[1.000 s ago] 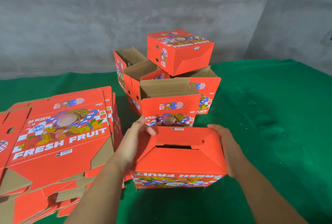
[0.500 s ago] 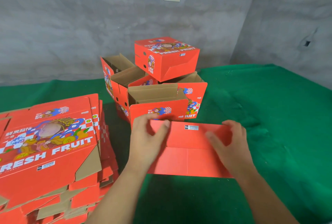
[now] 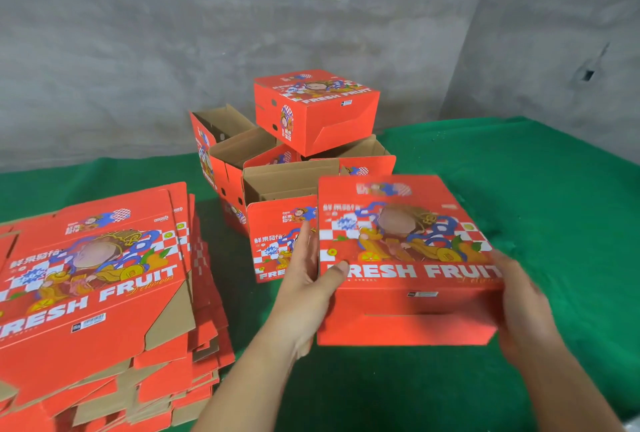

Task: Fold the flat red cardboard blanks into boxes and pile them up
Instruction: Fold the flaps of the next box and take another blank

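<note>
Flipped printed-face up since earlier, the folded box (image 3: 405, 258) sits between both grips: left hand (image 3: 304, 279) and right hand (image 3: 523, 307) clasp its side walls. Light, stiff, crushable.

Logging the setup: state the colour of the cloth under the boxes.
Green; the cloth shows best in the head view, the only one.

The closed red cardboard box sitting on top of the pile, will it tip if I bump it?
Probably: the closed red cardboard box rests skewed across open boxes' rims. Likely light, being empty-looking corrugated card, so it should slide easily.
</note>
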Demonstrator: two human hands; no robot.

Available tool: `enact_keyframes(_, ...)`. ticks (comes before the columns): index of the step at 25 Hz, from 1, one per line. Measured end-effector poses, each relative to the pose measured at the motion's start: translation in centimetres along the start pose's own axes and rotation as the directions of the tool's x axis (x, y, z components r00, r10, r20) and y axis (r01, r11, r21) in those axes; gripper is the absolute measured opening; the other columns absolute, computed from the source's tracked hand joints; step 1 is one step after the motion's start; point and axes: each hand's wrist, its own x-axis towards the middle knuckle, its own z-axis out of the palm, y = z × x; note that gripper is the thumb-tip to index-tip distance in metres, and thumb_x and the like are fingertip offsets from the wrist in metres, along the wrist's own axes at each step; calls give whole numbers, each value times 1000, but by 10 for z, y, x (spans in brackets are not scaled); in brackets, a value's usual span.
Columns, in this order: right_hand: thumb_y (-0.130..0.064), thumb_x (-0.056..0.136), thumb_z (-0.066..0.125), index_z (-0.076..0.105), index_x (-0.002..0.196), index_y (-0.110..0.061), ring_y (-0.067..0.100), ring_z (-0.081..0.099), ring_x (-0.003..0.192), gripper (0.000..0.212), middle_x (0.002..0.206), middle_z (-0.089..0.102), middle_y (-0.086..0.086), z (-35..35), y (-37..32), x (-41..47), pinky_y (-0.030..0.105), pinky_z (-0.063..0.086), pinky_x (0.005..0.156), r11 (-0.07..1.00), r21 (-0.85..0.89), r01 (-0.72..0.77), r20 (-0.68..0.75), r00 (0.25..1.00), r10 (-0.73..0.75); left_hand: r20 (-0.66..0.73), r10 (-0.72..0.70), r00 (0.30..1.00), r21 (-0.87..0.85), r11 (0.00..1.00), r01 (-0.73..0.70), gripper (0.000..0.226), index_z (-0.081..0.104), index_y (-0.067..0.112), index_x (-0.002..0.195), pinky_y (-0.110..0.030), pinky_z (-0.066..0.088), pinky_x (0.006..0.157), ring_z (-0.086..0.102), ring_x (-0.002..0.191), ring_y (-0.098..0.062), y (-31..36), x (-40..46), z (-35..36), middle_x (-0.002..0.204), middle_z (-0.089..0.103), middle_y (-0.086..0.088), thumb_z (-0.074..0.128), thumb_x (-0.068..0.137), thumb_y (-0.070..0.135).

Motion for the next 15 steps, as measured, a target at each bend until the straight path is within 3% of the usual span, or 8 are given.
enact_keyframes(3,-44,93,68,70,120,-21,18,77,89,35,114,78,10,-9,6,-4,43,59,82,993,-17,-113,242,963,114,110,195,975,152,966,-210,80,31,46,155,-10,49,94,48,132,15,6,3,0,142,51,42,58,101,-5)
enact_keyframes(7,-39,94,61,65,132,-26,24,73,111,40,128,73,11,-11,4,-8,45,62,89,996,94,-9,312,950,-21,200,303,932,234,909,-345,71,35,56,154,-30,42,116,30,154,-7,16,7,-5,165,32,22,62,100,18)
enact_keyframes(10,-24,98,57,59,140,-31,16,72,112,42,129,73,1,3,-12,-13,24,60,87,974,65,219,384,895,-227,236,401,885,343,818,-462,80,27,55,157,-42,32,124,19,159,-17,26,14,-16,171,22,15,56,102,6)
enact_keyframes(12,-10,100,58,56,142,-31,7,71,109,46,128,73,-5,24,-18,-12,16,56,86,915,-63,398,404,849,-341,191,495,847,553,659,-510,91,16,59,158,-36,38,119,34,150,-28,37,23,-28,171,25,9,53,98,0)
enact_keyframes(14,-7,100,63,54,142,-34,5,64,112,51,130,66,-2,50,-24,-4,14,51,92,849,-171,500,381,828,-411,134,578,805,751,470,-463,96,11,59,159,-20,40,101,43,119,-21,52,34,-40,170,21,18,54,92,4)
enact_keyframes(15,-9,98,67,55,142,-37,8,57,112,53,127,58,2,66,-30,2,12,46,92,810,-243,534,351,827,-440,97,601,793,797,430,-424,99,11,57,159,-19,38,97,42,110,-22,60,42,-45,170,16,23,56,90,3)
